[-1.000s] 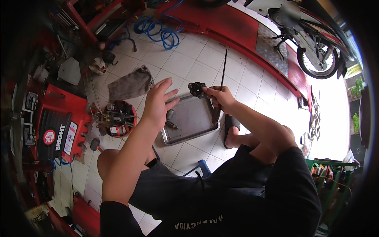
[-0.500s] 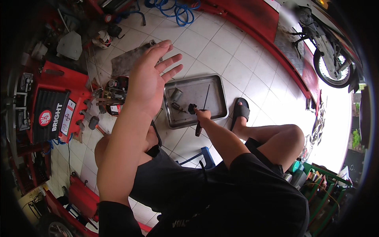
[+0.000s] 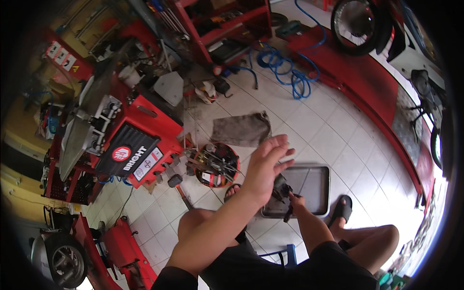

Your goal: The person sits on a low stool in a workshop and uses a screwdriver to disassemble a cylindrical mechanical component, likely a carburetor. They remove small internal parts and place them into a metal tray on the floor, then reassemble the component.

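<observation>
My left hand [image 3: 265, 169] is raised in the centre with loosely curled fingers apart, holding nothing. My right hand [image 3: 296, 202] is lower, at a steel tray [image 3: 326, 191] on the floor, gripping a dark-handled screwdriver [image 3: 289, 212] and a small black metal part [image 3: 285, 190]. The screwdriver's thin shaft slants up over the tray. A metal cylinder [image 3: 279, 181] and other small parts sit in the tray's left side, partly hidden by my left hand and the black part.
A round tool bin [image 3: 215, 166], grey rag [image 3: 239, 128] and mallet [image 3: 175, 181] lie around the tray. A red machine [image 3: 140, 121] is at left, blue hose [image 3: 285, 72] behind, motorcycle [image 3: 420, 82] beside a red lift [image 3: 357, 92] at right, blue stool [image 3: 291, 253] under me.
My right hand has lowered the black part and screwdriver into the tray area. My left hand stays raised and open. The view has swung up and left, so the surroundings appear shifted.
</observation>
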`<state>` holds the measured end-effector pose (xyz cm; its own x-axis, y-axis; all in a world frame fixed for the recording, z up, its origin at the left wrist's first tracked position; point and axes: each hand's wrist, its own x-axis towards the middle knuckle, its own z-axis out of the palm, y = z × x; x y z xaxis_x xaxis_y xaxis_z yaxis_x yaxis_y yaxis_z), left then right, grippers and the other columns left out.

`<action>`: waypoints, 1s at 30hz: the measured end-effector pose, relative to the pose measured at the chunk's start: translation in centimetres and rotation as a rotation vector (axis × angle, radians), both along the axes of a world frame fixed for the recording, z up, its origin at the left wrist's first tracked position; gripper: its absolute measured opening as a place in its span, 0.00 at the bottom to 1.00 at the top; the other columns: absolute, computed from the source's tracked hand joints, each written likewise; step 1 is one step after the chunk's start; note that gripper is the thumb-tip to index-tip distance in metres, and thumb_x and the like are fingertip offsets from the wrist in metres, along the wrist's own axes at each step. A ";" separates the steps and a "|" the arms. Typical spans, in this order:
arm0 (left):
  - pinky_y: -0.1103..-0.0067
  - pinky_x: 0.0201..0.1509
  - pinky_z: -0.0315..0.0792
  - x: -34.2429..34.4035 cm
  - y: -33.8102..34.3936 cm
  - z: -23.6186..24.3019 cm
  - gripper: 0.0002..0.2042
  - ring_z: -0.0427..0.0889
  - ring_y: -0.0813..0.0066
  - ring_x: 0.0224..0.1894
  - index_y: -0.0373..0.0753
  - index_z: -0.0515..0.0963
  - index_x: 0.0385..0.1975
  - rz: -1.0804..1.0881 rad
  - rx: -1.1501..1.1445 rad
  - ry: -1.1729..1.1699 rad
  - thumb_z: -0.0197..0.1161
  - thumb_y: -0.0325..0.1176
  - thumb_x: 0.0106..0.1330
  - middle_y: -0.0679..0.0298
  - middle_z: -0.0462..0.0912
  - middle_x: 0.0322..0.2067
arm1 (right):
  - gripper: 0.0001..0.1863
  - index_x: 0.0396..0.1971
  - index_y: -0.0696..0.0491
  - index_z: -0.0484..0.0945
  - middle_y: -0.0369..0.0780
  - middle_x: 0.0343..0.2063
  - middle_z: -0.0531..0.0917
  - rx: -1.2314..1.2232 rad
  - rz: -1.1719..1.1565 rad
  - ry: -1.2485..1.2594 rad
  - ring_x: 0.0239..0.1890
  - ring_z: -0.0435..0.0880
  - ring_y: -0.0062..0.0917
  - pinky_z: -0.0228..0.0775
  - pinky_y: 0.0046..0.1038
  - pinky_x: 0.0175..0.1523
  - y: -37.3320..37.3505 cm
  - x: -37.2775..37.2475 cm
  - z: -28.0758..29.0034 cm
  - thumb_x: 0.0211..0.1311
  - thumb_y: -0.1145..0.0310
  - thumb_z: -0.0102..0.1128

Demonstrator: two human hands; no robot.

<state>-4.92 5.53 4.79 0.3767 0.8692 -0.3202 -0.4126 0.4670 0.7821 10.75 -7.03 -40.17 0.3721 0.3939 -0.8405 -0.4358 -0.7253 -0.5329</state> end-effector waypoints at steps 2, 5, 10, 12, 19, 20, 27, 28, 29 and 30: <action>0.61 0.61 0.74 -1.2 -0.4 0.0 0.13 0.79 0.58 0.57 0.40 0.74 0.53 0.081 -0.018 0.036 0.59 0.34 0.71 0.62 0.77 0.55 | 0.23 0.22 0.50 0.76 0.31 0.15 0.71 0.040 0.100 -0.038 0.15 0.62 0.20 0.55 0.32 0.20 0.0 -1.4 0.3 0.54 0.49 0.77; 0.60 0.66 0.70 -1.1 -0.2 -1.6 0.18 0.76 0.55 0.59 0.35 0.73 0.56 0.042 -0.007 0.023 0.57 0.37 0.70 0.56 0.76 0.57 | 0.20 0.22 0.54 0.78 0.31 0.15 0.71 -0.035 0.113 -0.068 0.16 0.64 0.20 0.58 0.30 0.21 -0.4 0.2 -1.0 0.57 0.54 0.76; 0.60 0.67 0.68 0.0 -0.9 -0.6 0.21 0.75 0.55 0.60 0.32 0.71 0.58 -0.031 0.055 0.100 0.55 0.39 0.71 0.54 0.73 0.59 | 0.16 0.30 0.55 0.85 0.32 0.15 0.74 -0.052 0.072 -0.196 0.13 0.67 0.21 0.62 0.30 0.19 -0.8 -0.5 -0.1 0.59 0.57 0.75; 0.60 0.67 0.68 -0.1 -0.9 -0.7 0.21 0.75 0.55 0.60 0.32 0.71 0.58 -0.038 0.058 0.107 0.55 0.39 0.71 0.54 0.73 0.59 | 0.16 0.33 0.55 0.86 0.33 0.15 0.75 -0.046 0.070 -0.211 0.13 0.68 0.21 0.63 0.30 0.19 -0.7 -0.5 -0.1 0.59 0.57 0.75; 0.61 0.67 0.68 0.1 -0.5 -0.6 0.22 0.75 0.54 0.60 0.31 0.70 0.59 -0.037 0.053 0.123 0.55 0.38 0.71 0.53 0.73 0.59 | 0.16 0.38 0.54 0.87 0.34 0.17 0.79 -0.038 0.149 -0.176 0.14 0.71 0.21 0.67 0.30 0.21 -0.7 -0.5 0.1 0.57 0.58 0.76; 0.61 0.67 0.68 0.1 -0.5 -0.7 0.22 0.75 0.54 0.60 0.31 0.70 0.59 -0.039 0.049 0.123 0.55 0.38 0.71 0.53 0.73 0.59 | 0.16 0.38 0.53 0.87 0.34 0.18 0.79 -0.037 0.167 -0.193 0.15 0.72 0.21 0.68 0.30 0.22 -1.0 -0.4 0.0 0.56 0.59 0.76; 0.61 0.67 0.67 0.1 -0.5 -0.6 0.23 0.74 0.54 0.61 0.31 0.69 0.60 -0.052 0.040 0.117 0.54 0.38 0.70 0.53 0.72 0.60 | 0.18 0.39 0.52 0.88 0.39 0.24 0.83 -0.017 0.241 -0.301 0.27 0.81 0.27 0.76 0.32 0.38 -1.1 -0.5 -0.2 0.48 0.61 0.77; 0.61 0.67 0.67 0.0 -0.6 -0.7 0.23 0.74 0.54 0.61 0.31 0.69 0.60 -0.057 0.039 0.119 0.54 0.38 0.71 0.53 0.72 0.60 | 0.19 0.39 0.52 0.88 0.42 0.30 0.86 -0.040 0.251 -0.283 0.35 0.85 0.31 0.77 0.33 0.44 -1.3 -0.5 0.0 0.47 0.60 0.77; 0.61 0.67 0.67 0.1 -0.6 -0.6 0.23 0.74 0.54 0.61 0.31 0.69 0.60 -0.062 0.044 0.116 0.54 0.38 0.71 0.53 0.72 0.60 | 0.19 0.39 0.53 0.88 0.46 0.36 0.89 -0.058 0.258 -0.269 0.42 0.88 0.36 0.79 0.33 0.51 -1.2 -0.2 0.0 0.46 0.59 0.77; 0.61 0.67 0.67 0.2 -0.7 -0.5 0.23 0.73 0.54 0.61 0.31 0.69 0.60 -0.068 0.049 0.114 0.54 0.38 0.71 0.53 0.72 0.60 | 0.20 0.38 0.53 0.88 0.46 0.37 0.89 -0.061 0.273 -0.303 0.43 0.88 0.36 0.78 0.33 0.52 -1.1 -0.3 0.0 0.46 0.59 0.77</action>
